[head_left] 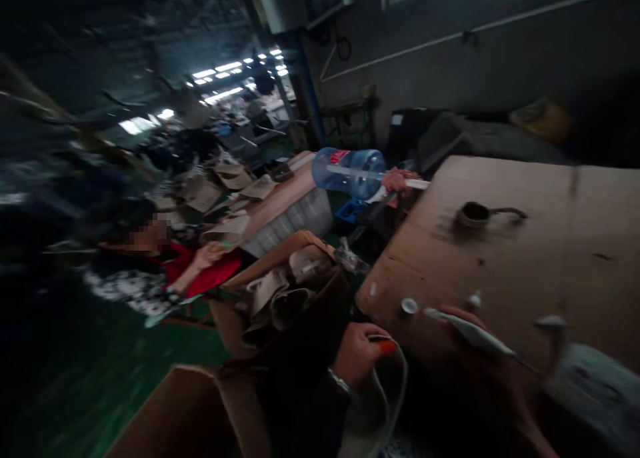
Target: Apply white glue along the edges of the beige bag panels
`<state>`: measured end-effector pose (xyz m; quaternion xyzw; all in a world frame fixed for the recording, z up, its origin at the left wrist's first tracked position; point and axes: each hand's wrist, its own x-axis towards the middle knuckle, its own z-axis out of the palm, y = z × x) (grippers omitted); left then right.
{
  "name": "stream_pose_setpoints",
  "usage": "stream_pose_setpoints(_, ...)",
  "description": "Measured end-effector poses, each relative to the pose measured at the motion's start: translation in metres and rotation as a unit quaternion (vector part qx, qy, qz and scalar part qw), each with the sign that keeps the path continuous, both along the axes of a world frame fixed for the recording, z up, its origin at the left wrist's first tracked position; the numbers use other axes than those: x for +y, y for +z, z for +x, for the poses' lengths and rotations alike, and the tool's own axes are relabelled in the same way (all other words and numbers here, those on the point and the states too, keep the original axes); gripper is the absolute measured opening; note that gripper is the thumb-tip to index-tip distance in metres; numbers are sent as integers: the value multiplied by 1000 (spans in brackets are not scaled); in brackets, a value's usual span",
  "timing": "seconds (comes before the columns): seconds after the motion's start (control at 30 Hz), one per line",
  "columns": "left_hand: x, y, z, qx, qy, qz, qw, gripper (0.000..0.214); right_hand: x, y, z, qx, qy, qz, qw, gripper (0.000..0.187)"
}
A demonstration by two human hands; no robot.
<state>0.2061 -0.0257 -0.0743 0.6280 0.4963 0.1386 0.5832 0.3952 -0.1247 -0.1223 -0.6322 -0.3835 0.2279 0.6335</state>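
Observation:
My left hand [356,355], a metal band at its wrist, is closed on a pale, curved-rimmed piece [400,378]. Beside its fingertips shows an orange patch [385,347]; whether it belongs to that piece I cannot tell. At the near side of the cardboard-covered table [530,258] my right hand [480,351] is dark and smeared by motion. A long white thing [473,331] with a thin dark tip lies across it, and its fingers cannot be made out. Near it on the table are a small white cap [409,305] and a small white nozzle [475,300].
A dark cup [474,215] stands on the table. Left of it, an open carton [280,258] holds pale shoe-like pieces, with another carton flap [165,411] nearer. A blue water bottle [350,171] lies beyond. A seated person [195,265] works at the left.

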Motion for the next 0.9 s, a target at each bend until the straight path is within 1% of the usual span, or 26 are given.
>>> stream_pose_setpoints(0.03, 4, 1, 0, -6, -7, 1, 1000, 18, -11, 2, 9, -11, 0, -16, 1000, 32)
stream_pose_setpoints(0.1, 12, 3, 0, -20, -16, -13, 1000, 18, -20, 8, 17, -25, 9, -34, 999, 28)
stream_pose_setpoints(0.2, 16, 5, -2, -31, -24, -35, 999, 20, -13, 15, 16, -37, 11, -42, 998, 26)
stream_pose_setpoints(0.33, 14, 8, -2, -10, -29, -23, 999, 20, -3, 16, 12, -49, 44, -55, 996, 24)
stream_pose_setpoints(0.43, 15, 10, -1, -7, -32, -28, 999, 20, -2, 15, 13, -70, 62, -64, 994, 22)
stream_pose_setpoints(0.53, 16, 11, -1, -2, -31, -33, 999, 21, -4, 15, 16, -83, 60, -65, 993, 22)
stream_pose_setpoints(0.67, 16, 8, -3, -8, -48, -40, 998, 23, -6, 16, 20, -104, 66, -70, 990, 22)
stream_pose_setpoints(0.8, 16, 6, -5, -15, -76, -54, 996, 24, -8, 22, 18, -63, 50, -63, 995, 25)
stream_pose_setpoints(0.9, 15, 9, -6, -16, -95, -62, 993, 23, -14, 35, 9, 10, 43, -61, 997, 26)
